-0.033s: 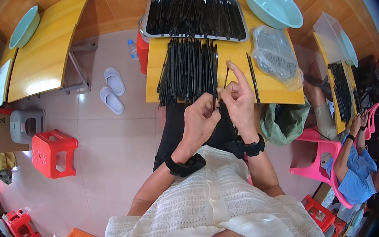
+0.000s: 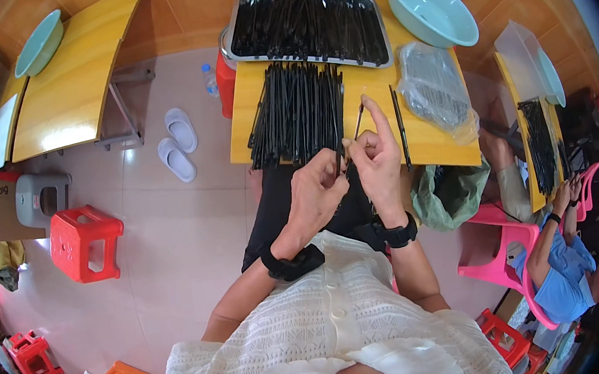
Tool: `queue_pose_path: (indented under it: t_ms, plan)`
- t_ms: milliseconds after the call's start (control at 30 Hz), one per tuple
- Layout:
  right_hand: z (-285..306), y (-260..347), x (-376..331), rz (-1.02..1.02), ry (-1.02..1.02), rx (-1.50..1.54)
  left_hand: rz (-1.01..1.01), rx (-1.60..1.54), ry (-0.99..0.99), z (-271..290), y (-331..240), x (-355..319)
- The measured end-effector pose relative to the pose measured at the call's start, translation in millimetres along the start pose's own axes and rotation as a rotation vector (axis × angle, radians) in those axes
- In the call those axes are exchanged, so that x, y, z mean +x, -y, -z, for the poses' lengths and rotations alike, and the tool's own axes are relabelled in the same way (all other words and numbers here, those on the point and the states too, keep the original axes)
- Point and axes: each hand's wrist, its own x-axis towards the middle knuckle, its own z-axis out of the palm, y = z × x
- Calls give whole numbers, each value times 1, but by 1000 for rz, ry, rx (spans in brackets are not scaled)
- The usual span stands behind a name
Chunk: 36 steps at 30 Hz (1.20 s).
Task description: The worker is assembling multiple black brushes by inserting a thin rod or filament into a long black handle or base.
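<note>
My left hand (image 2: 315,191) is closed in a pinch on a thin dark pod, which looks like a vanilla bean (image 2: 340,157). Close beside it, my right hand (image 2: 380,172) has thumb and fingers pinched while the index finger points up; another slim dark pod (image 2: 359,122) sticks up along that finger. Where the held ends run is partly hidden by my fingers. Just beyond my hands, a thick row of black pods (image 2: 295,115) lies on the yellow table (image 2: 370,87). One or two separate pods (image 2: 401,127) lie right of my right hand.
A metal tray (image 2: 248,58) full of black pods stands at the table's back, beside a pale green basin (image 2: 443,10) and a clear plastic bag (image 2: 436,83). A green sack (image 2: 454,196) hangs lower right. Another person (image 2: 554,258) works at the right; a red stool (image 2: 88,243) stands left.
</note>
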Motion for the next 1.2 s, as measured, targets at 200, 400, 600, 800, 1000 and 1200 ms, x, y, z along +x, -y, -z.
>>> queue_pose_path:
  t_ms: [200, 400, 600, 800, 1000, 1200]
  plan:
    - [-2, 15, -11, -136, -167, 123, -12, -272, -122, 5, 0, 7]
    - [3, 20, -36, -84, 244, -418, -35, -369, -124, 5, -5, 12]
    - [14, 6, -40, 23, 165, -471, -12, -41, -50, 3, -9, 12]
    - [60, -14, -35, -28, -24, -699, 18, 152, -59, 14, -19, 10]
    - [107, -40, -19, -155, -26, -860, 66, 133, 30, 11, -9, 11]
    - [105, -57, -11, -118, -69, -895, 79, 130, 94, 9, 0, 8]
